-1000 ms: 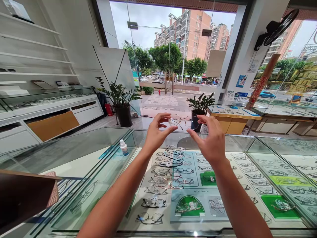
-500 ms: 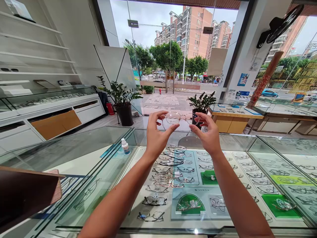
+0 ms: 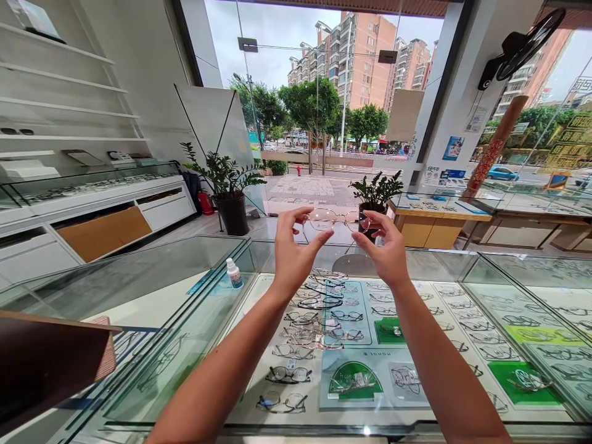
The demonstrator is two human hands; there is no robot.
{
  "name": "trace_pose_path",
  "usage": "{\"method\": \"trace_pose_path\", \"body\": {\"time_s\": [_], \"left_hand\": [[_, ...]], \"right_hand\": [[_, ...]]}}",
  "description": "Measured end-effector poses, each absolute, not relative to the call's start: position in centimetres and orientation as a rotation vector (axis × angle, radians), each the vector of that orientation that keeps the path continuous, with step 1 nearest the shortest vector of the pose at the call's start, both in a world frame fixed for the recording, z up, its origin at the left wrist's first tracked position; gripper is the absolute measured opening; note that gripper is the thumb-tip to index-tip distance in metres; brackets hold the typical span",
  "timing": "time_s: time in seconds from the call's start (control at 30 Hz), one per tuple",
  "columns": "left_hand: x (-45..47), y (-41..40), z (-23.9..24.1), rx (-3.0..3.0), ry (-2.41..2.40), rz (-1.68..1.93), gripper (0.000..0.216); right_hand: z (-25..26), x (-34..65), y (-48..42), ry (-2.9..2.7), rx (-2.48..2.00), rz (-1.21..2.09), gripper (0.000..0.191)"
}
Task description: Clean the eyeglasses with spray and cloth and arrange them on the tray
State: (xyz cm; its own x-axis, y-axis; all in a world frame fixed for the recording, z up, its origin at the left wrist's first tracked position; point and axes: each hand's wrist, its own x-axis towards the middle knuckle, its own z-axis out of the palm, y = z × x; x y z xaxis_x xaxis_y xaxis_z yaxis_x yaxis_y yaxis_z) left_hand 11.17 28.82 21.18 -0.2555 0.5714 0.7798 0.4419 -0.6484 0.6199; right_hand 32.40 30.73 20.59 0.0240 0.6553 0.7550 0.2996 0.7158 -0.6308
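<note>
Held up above the glass counter is a pair of eyeglasses (image 3: 326, 217) with a thin metal frame and clear lenses. My left hand (image 3: 296, 250) pinches its left side between thumb and fingers. On the other side, my right hand (image 3: 383, 248) grips the right rim the same way. Both hands are closed on the glasses, fingertips at the outer edges. Below them, several eyeglass frames (image 3: 290, 374) lie in rows under the glass top of the display case (image 3: 272, 424).
A small white bottle (image 3: 234, 275) stands on the counter to the left. A brown box-like object (image 3: 50, 364) juts in at lower left. Potted plants (image 3: 234, 209) stand beyond the counter before the glass doors. A wall fan (image 3: 522, 49) hangs at upper right.
My right hand has shifted very slightly left. Both hands still hold the eyeglasses at about the same height.
</note>
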Motion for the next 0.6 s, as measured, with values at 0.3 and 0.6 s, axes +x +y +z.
{"method": "trace_pose_path", "body": {"time_s": [0.3, 0.6], "left_hand": [[10.6, 31.6, 19.7, 1.626, 1.128, 1.815, 0.056], [12.2, 29.8, 19.7, 1.918, 1.263, 2.207, 0.048]], "right_hand": [[20.3, 32.1, 30.6, -1.556, -0.818, 0.111, 0.049], [19.7, 32.1, 31.7, -1.580, -0.746, 0.173, 0.050]]}}
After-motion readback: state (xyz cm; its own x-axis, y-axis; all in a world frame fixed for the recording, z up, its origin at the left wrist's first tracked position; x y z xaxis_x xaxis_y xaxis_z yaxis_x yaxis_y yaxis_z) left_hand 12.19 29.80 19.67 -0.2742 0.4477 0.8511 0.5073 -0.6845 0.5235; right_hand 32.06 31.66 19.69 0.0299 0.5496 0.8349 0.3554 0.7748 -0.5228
